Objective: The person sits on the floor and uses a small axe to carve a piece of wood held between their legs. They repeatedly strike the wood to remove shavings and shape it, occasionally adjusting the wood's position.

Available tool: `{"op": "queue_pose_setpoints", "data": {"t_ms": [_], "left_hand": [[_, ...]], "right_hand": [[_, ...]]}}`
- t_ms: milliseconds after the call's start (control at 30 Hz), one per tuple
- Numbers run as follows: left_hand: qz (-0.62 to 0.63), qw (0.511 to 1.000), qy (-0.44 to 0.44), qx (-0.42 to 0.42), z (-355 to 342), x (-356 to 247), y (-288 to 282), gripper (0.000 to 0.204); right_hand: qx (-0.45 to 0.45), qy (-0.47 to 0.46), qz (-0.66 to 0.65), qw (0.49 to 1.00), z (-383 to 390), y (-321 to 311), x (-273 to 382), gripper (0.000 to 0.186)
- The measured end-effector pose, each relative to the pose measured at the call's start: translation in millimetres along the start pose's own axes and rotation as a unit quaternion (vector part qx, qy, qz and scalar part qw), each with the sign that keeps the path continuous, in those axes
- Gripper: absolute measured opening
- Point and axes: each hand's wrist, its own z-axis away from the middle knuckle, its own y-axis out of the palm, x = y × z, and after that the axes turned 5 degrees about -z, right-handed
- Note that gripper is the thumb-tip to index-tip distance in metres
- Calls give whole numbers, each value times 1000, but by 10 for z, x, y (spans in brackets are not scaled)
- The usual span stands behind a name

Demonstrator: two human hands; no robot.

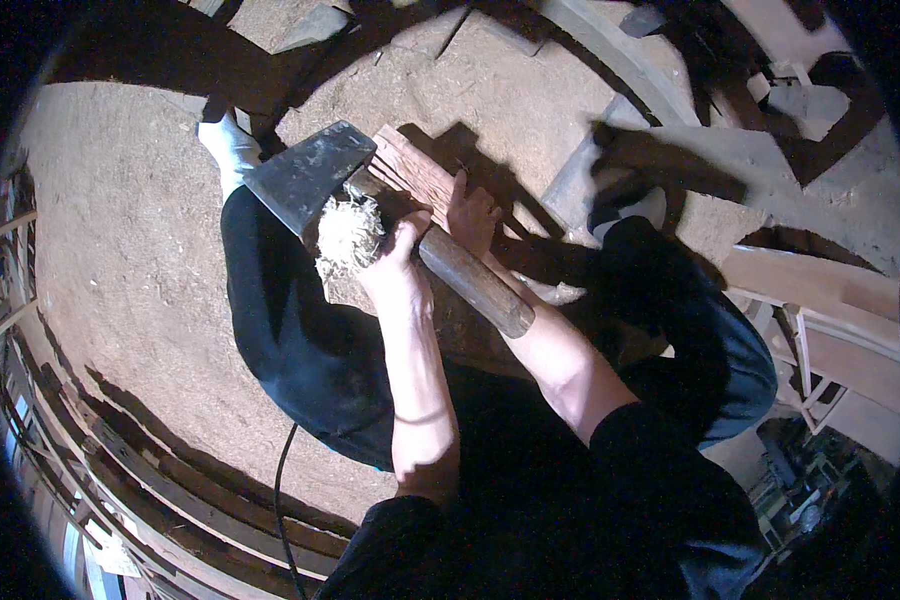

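My left hand [400,250] grips the axe's wooden handle [475,282] just below its broad dark metal head [310,170]. A pale, shaggy bundle of fibres or shavings [348,232] sits against that hand, under the head; whether I hold it too I cannot tell. Behind the axe, my right hand [473,212] is closed on a reddish, rough-faced wooden block [406,158], which is partly hidden by the axe. The handle slants down over my right forearm.
My bent legs frame the work, with a white-covered foot [232,145] at upper left. Grey boards [710,160] lie at upper right, stacked planks [820,290] at right, timber rails [170,485] at lower left. A black cord [282,470] runs along my left side.
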Motion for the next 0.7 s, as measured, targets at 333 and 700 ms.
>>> {"op": "queue_pose_setpoints", "data": {"t_ms": [333,700], "left_hand": [[-14,999,14,33,-200,159,-149,40],[-2,999,-44,22,-106,25,-11,35]], "right_hand": [[-147,-57,122,980,-150,267,51,42],[132,159,-114,972,-336,-163,197,79]]}}
